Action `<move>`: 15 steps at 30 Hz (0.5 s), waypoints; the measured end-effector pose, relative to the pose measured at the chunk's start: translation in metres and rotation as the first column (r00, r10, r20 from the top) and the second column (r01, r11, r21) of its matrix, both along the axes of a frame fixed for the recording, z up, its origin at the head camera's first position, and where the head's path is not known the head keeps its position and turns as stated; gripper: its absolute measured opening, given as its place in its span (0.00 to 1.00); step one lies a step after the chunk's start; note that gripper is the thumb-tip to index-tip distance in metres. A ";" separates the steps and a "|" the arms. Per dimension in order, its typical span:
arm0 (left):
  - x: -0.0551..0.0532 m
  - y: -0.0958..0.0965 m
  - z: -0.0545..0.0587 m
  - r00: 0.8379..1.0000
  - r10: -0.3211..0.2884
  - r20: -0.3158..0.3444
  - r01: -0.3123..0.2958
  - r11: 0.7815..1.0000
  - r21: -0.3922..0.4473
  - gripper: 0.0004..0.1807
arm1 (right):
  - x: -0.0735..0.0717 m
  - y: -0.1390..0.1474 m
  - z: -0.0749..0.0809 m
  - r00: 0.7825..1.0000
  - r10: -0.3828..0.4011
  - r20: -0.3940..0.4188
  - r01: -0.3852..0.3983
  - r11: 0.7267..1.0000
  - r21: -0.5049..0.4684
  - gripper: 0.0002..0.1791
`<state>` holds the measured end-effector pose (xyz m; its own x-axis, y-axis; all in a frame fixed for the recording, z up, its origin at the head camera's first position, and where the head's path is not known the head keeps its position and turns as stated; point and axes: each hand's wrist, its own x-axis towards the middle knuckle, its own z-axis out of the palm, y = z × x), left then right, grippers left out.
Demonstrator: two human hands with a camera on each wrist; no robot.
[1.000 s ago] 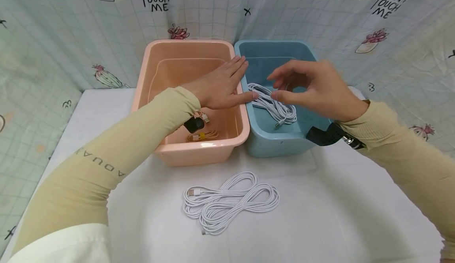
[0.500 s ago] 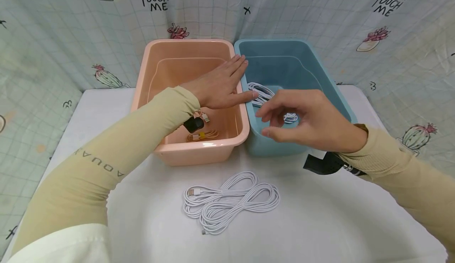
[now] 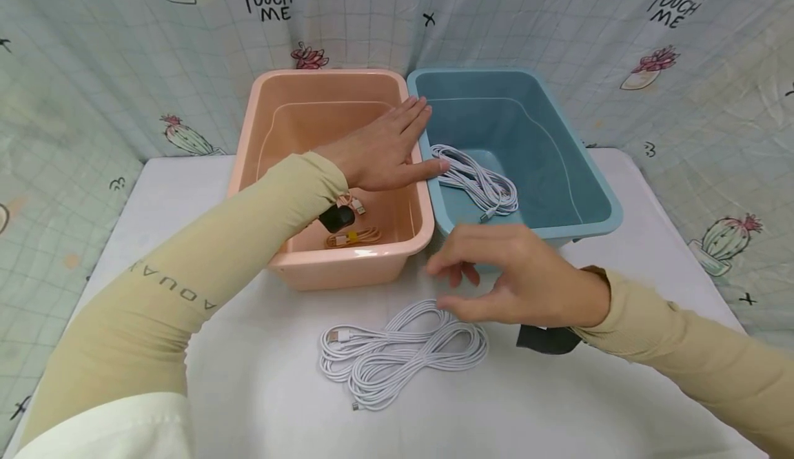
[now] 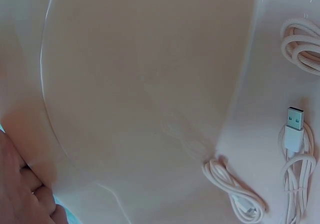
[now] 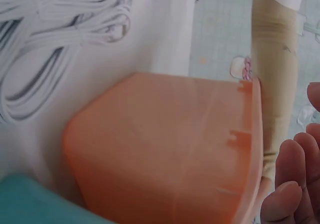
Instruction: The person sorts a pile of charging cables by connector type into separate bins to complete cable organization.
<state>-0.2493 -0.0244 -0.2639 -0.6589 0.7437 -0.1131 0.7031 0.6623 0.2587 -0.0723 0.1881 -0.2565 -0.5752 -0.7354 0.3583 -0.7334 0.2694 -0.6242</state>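
My left hand (image 3: 384, 147) lies flat with straight fingers across the meeting rims of a peach bin (image 3: 347, 251) and a blue bin (image 3: 552, 143). In front of the blue bin, my right hand (image 3: 511, 276) hovers with bent, parted fingers and holds nothing. Its thumb overlaps the far edge of a coiled white USB cable (image 3: 409, 357) on the table in the head view. Another bundled white cable (image 3: 484, 185) lies inside the blue bin. Peach-coloured cables (image 4: 295, 176) lie on the peach bin's floor, partly hidden by my left arm in the head view.
Both bins stand side by side on a white-covered table (image 3: 558, 404). A patterned curtain (image 3: 360, 18) hangs behind them and along both sides. The peach bin's outer wall (image 5: 165, 144) fills much of the right wrist view.
My right hand has drawn back from over the blue bin toward the table's front, near the coiled white cable, uncovering the bundle in the bin. My left hand has stayed put.
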 end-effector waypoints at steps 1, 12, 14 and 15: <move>0.000 0.000 0.000 1.000 0.003 0.001 -0.003 1.000 -0.003 0.54 | 0.002 -0.001 -0.003 1.000 0.012 -0.002 -0.012 1.000 0.001 0.20; 0.001 0.000 -0.001 1.000 0.008 0.006 -0.008 1.000 0.003 0.54 | 0.017 -0.012 -0.033 0.993 0.098 0.061 -0.097 0.995 -0.011 0.19; 0.001 0.000 0.000 1.000 0.005 0.002 -0.005 1.000 0.001 0.54 | 0.018 -0.013 -0.038 0.992 0.105 0.074 -0.106 0.994 0.004 0.19; 0.001 0.000 0.000 1.000 0.004 0.002 -0.004 1.000 -0.001 0.54 | 0.018 -0.014 -0.041 0.991 0.111 0.073 -0.112 0.994 0.011 0.19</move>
